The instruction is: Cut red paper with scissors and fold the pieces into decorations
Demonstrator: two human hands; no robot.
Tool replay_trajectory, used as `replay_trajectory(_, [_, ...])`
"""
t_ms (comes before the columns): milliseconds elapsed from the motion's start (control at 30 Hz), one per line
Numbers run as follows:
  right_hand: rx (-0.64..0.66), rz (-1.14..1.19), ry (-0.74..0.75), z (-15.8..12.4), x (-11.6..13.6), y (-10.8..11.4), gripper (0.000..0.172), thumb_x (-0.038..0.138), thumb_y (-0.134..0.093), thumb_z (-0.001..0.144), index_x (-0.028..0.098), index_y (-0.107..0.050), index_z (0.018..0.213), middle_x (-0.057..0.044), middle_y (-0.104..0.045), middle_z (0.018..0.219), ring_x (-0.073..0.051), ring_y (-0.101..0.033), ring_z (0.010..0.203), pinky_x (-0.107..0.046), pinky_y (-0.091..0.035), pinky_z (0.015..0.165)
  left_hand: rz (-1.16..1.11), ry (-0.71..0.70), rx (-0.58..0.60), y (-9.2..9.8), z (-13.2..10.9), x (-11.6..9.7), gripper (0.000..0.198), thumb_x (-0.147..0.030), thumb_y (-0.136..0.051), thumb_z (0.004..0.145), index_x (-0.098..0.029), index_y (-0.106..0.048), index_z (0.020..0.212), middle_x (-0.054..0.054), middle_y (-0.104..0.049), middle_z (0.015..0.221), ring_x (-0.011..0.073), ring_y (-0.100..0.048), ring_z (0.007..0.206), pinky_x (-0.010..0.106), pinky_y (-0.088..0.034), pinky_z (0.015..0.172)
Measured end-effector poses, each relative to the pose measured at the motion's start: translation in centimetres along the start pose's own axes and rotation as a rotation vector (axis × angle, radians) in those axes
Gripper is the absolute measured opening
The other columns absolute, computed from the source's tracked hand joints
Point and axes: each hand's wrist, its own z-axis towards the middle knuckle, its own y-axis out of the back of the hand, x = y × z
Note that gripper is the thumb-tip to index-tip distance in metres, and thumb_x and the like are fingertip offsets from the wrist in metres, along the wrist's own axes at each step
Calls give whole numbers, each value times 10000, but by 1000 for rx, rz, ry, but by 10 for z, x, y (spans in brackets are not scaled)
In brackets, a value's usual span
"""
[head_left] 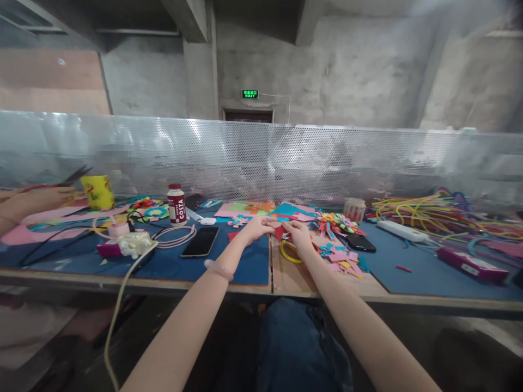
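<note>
A small piece of red paper (279, 233) is held up between my two hands over the middle of the table. My left hand (259, 227) pinches its left side; a pale bangle circles that wrist. At the other side, the fingers of my right hand (298, 234) close on the same red paper. Yellow-handled scissors or a yellow ring (289, 252) lie just below, partly hidden by my right hand. Pink and blue paper scraps (341, 258) are heaped to the right. Behind my hands are coloured paper sheets (294, 209) and paper flowers (238, 221).
On the left lie a phone (200, 242), a Costa bottle (177, 205), a yellow cup (98, 191) and a plugged cable (122, 283). To the right are a dark phone (359, 242), a white power strip (402, 231) and colourful pipe cleaners (412, 212). Another person's hand (44, 198) holds scissors far left.
</note>
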Motion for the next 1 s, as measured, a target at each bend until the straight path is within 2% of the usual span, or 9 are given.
replay_trajectory(133, [10,46,-31,0,0,0,324,479,-612,600,165,-534,594,13,-551,545,-112,-500,494,-222,-388,486,-25,16,24,-1,-3,-6,427,-109,-610,595,-112,-599,1022,54,-649,734,112,-565,613,223,-416,587])
replay_trajectory(300, [162,29,-7,-2,4,-4,363,511,-550,658,152,-574,707,-1,-566,616,-108,-504,536,-214,-383,502,-103,78,-51,-1,-5,-12,405,-87,-605,597,-106,-597,1001,19,-623,648,72,-508,513,202,-393,536])
replay_trajectory(467, [258,-85,120,-5,10,-7,384,499,-562,653,158,-458,511,43,-436,466,-68,-367,437,-200,-298,442,-197,74,-102,0,-2,-9,403,-77,-602,604,-109,-583,1005,21,-628,674,75,-530,564,200,-411,571])
replay_trajectory(667, [326,-116,77,-3,4,-9,376,523,-494,687,163,-482,577,25,-490,508,-82,-398,444,-209,-303,448,-280,76,-152,3,1,-3,406,-92,-613,610,-117,-584,1015,35,-633,738,77,-555,617,215,-435,637])
replay_trajectory(833, [272,-199,126,-3,3,-11,312,439,-452,727,174,-444,560,32,-443,494,-89,-378,466,-215,-298,463,-277,99,-142,2,0,-5,404,-104,-626,607,-122,-586,1009,44,-638,731,93,-573,639,224,-442,641])
replay_trajectory(1000, [198,-283,190,-5,8,-12,257,350,-420,757,169,-480,584,4,-508,578,-116,-444,555,-228,-338,526,-203,188,-81,0,-4,-10,279,-212,-621,648,-132,-616,916,78,-656,803,141,-607,722,258,-455,651])
